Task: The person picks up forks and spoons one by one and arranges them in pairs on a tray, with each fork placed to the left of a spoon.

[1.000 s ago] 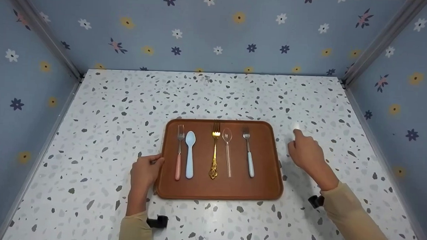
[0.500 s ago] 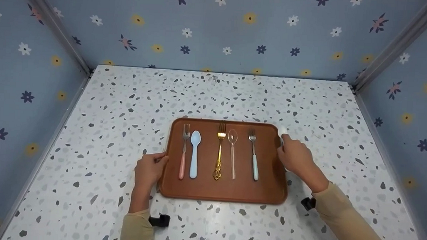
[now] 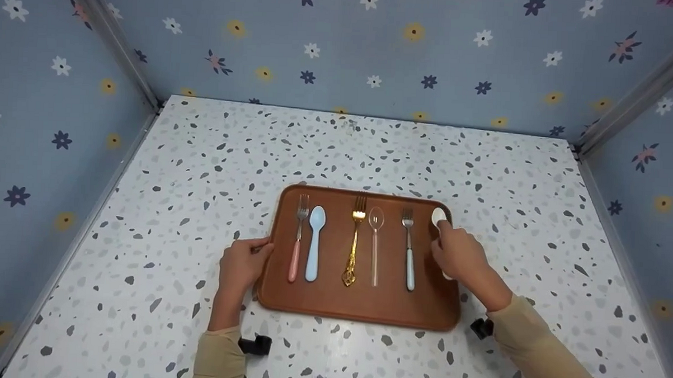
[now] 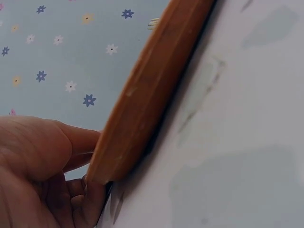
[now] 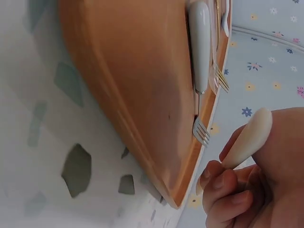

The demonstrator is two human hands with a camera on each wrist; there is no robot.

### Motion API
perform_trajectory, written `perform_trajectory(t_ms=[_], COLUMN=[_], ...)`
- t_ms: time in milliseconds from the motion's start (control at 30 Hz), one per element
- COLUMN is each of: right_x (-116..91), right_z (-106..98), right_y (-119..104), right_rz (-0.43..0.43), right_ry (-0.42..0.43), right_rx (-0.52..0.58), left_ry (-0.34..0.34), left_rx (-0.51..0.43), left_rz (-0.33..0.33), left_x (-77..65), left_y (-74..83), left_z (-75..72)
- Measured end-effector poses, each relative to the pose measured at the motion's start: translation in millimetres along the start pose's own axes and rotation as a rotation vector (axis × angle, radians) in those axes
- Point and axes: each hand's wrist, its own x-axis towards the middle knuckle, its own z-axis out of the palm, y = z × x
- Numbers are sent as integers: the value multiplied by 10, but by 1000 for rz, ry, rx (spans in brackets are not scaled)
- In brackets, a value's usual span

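My left hand (image 3: 244, 267) grips the left rim of the brown tray (image 3: 360, 307), its thumb and fingers at the edge (image 4: 137, 104). Over the tray's right side my right hand (image 3: 463, 255) holds a white spoon (image 3: 438, 216), bowl pointing away from me; the hand hides its middle. In the right wrist view the white handle (image 5: 251, 135) sticks out of the curled fingers. On the tray, left to right, lie a pink-handled fork (image 3: 295, 260), a light blue spoon (image 3: 313, 250), a gold fork (image 3: 352, 256), a clear spoon (image 3: 375, 252) and a pale-blue-handled fork (image 3: 410, 267).
The tray lies on a white speckled table (image 3: 231, 152). Blue flowered panels (image 3: 341, 55) enclose it at the back and on both sides. Black wrist mounts (image 3: 256, 344) sit at both sleeves.
My right hand has moved left with the white spoon, from beside the tray to over its right side. My left hand stays at the left rim. The head view has shifted slightly.
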Motion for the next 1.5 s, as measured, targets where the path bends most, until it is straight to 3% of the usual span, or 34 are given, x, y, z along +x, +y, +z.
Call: perform_trajectory(t_ms=[300, 667, 1133, 1500], right_x=[56, 9, -18, -14], right_z=[113, 152, 269, 285], right_y=[-54, -23, -59, -67], right_rz=[-48, -27, 8, -36], right_ry=[-11, -8, -59, -5], right_rx=[-10, 11, 50, 42], left_ry=[14, -12, -17, -4], left_rx=[27, 45, 38, 42], left_rz=[-13, -10, -4, 1], left_x=[12, 47, 30, 31], left_y=[9, 84, 17, 11], left_z=[5, -1, -5, -25])
